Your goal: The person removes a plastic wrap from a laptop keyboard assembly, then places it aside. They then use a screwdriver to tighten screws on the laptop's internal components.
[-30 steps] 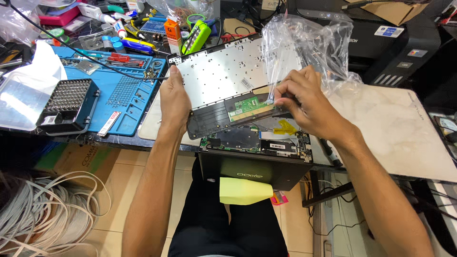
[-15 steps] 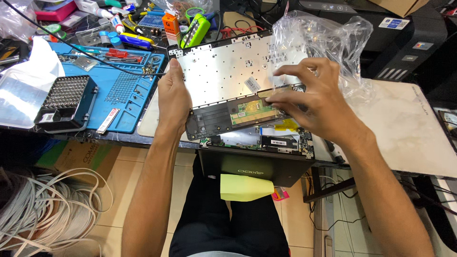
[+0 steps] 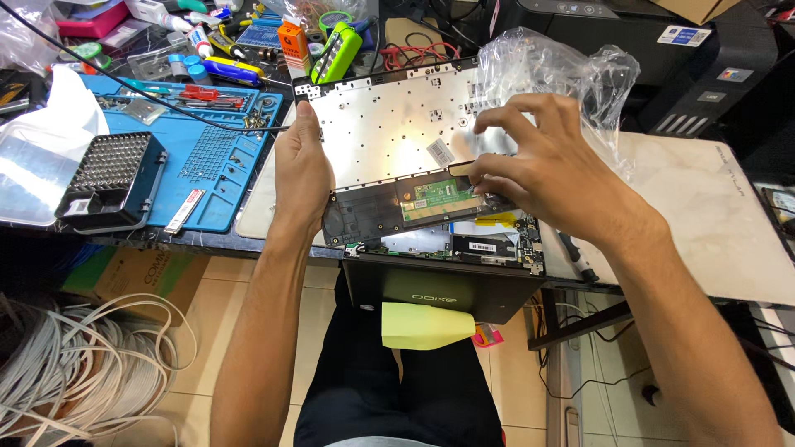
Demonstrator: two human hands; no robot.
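Since the earlier frame the right hand (image 3: 546, 170) has been lifted slightly off the lower edge, fingertips now pinched at a small tab above the green touchpad board (image 3: 437, 199); the left hand has stayed on the left edge. From the left: a grey bit holder block (image 3: 112, 182) and a blue work mat (image 3: 217, 157) with small tools are kept within reach on the counter (image 3: 712, 215). The left hand (image 3: 302, 170) is closed around the left edge of the laptop palmrest panel (image 3: 389, 136), thumb on top, presumably so the panel is steadied at a tilt while it is worked on. The panel is held inner side up, above the open laptop base (image 3: 451, 273), which sits at the near edge of the counter over the lap. Its upper part is seen as a silver keyboard backplate dotted with small holes and carrying a small sticker; its lower strip is black plastic with the green board set in the middle. The right hand's grip is a thumb-and-finger pinch on what seems a thin tab or ribbon; exactly what is pinched cannot be told. A clear plastic bag (image 3: 563, 70) lies behind the right hand. A yellow paper (image 3: 426, 324) is stuck under the base.
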